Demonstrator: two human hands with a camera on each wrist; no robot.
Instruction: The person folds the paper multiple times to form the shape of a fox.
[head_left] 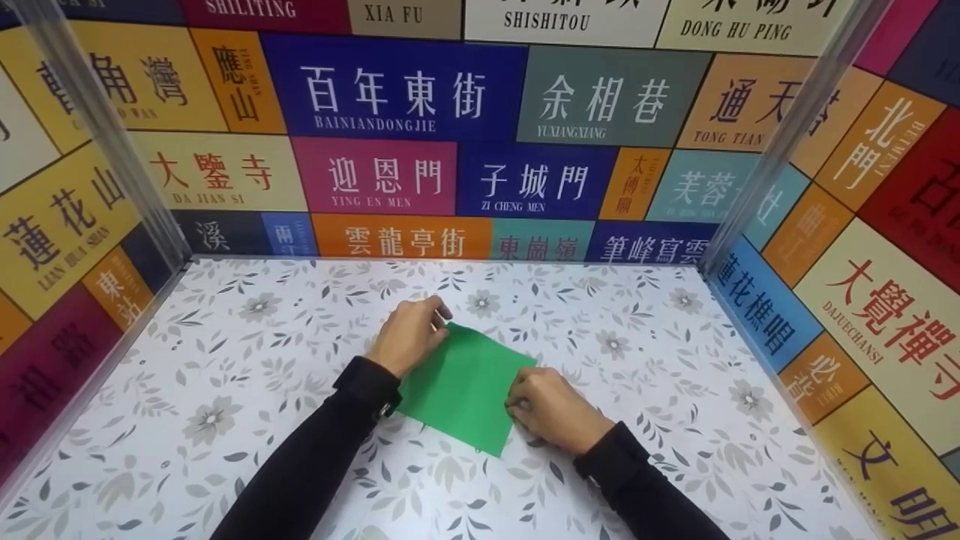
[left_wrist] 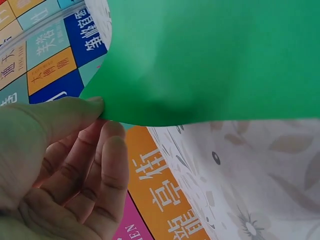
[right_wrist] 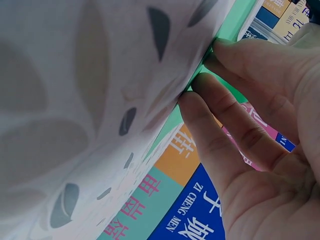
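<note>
A green sheet of paper (head_left: 469,390) lies at an angle on the patterned tabletop, in the middle of the head view. My left hand (head_left: 407,335) pinches its far left corner; in the left wrist view, the thumb (left_wrist: 75,111) is on top of the lifted corner and the other fingers curl below. At the right edge of the sheet is my right hand (head_left: 556,409). Its thumb and forefinger pinch that edge in the right wrist view, while other fingertips (right_wrist: 189,99) touch down beside it. Part of the sheet's left side is hidden behind the left hand and cuff.
The white tabletop (head_left: 225,337) carries a grey leaf and flower print. Upright panels with colourful Chinese place-name signs (head_left: 390,86) enclose it at the back, left and right. Clear corner strips (head_left: 731,202) join the panels. Black sleeves (head_left: 300,457) cover both forearms.
</note>
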